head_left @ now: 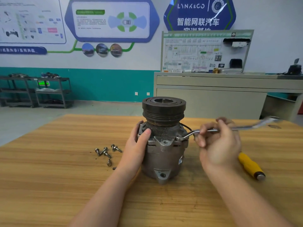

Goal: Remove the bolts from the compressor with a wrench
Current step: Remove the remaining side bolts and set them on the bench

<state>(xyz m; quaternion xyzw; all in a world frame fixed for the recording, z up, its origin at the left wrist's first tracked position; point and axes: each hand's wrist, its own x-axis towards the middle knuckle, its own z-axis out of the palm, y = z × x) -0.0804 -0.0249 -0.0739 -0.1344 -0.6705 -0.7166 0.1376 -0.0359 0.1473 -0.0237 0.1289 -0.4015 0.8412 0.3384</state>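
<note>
A grey compressor (pixel 164 154) with a black pulley (pixel 163 110) on top stands upright on the wooden table (pixel 57 177). My left hand (pixel 136 148) grips its left side, thumb on the upper housing. My right hand (pixel 219 143) holds the shaft of a silver wrench (pixel 190 134). The wrench's ring end sits on a bolt (pixel 179 137) at the compressor's upper right flange. Its far end points right and is blurred. Several removed bolts (pixel 106 152) lie loose on the table to the left.
A yellow-handled tool (pixel 250 166) lies on the table right of my right hand. Beyond the table stand a beige cabinet (pixel 213 95) with a display board and dark metal shelves (pixel 36 92) at the far left wall.
</note>
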